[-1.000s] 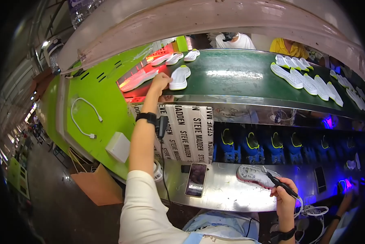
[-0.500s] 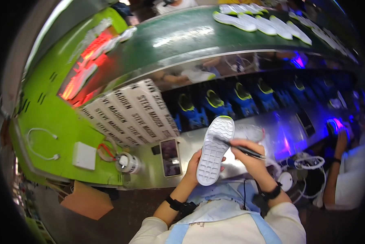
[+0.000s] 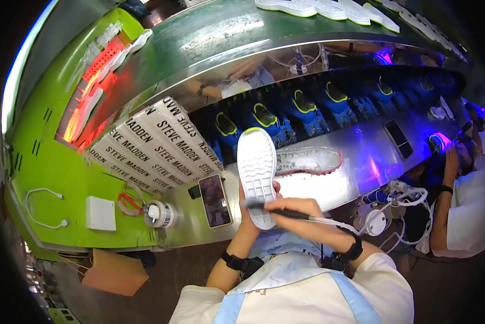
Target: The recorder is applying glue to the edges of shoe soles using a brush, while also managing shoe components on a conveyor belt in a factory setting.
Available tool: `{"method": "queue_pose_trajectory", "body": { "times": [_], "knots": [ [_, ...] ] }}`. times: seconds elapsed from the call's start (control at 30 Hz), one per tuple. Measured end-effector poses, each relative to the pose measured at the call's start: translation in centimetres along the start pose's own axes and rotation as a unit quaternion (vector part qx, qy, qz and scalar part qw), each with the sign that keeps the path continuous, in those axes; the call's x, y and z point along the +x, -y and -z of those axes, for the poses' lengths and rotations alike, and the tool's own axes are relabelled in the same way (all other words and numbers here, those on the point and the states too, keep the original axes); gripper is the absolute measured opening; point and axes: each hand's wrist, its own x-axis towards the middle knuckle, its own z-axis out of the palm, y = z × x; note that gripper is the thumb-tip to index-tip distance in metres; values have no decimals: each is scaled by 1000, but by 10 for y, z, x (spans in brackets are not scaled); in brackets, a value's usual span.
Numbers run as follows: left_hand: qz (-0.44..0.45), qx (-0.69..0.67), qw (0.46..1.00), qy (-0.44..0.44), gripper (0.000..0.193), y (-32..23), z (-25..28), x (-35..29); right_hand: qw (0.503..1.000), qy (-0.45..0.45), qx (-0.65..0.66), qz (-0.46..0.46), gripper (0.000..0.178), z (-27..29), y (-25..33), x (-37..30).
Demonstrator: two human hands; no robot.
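My left hand (image 3: 247, 218) grips a white shoe sole (image 3: 257, 162) from behind, its grooved tread facing up and its toe edged in yellow-green. In my right hand (image 3: 310, 209) is a slim black-handled brush (image 3: 292, 214), with its tip over the heel end of the sole. Whether the tip touches the tread I cannot tell. Just right of the sole, a grey see-through outsole with a red edge (image 3: 308, 160) lies on the metal bench (image 3: 356, 156). Part of my left hand's fingers is hidden by the sole.
Blue shoes with yellow-green collars (image 3: 305, 101) line a dark trough behind the bench. White soles (image 3: 329, 9) lie on the green belt (image 3: 210, 40). A printed box (image 3: 156, 146), phone (image 3: 215, 201), tape rolls (image 3: 160, 214) and adapter (image 3: 100, 213) stand left. A co-worker's arm (image 3: 449, 173) is at right.
The brush has gone from the upper middle of the tread down to the heel end. The white sole has shifted left and stands more upright. My view has tilted slightly.
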Motion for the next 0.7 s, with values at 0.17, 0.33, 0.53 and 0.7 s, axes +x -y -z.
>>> {"method": "queue_pose_trajectory", "body": {
  "times": [0.17,0.33,0.53,0.7],
  "knots": [
    [127,151,976,89,67,-31,-28,6,970,193,-72,131,24,13,6,3],
    [209,369,905,-1,46,-41,-36,27,963,179,-133,149,22,23,19,7],
    [491,387,780,-10,31,-48,-46,53,905,188,-277,261,23,41,28,7],
    [419,294,854,-89,51,-38,-48,28,983,78,-64,156,25,59,45,-4]
  ]
}}
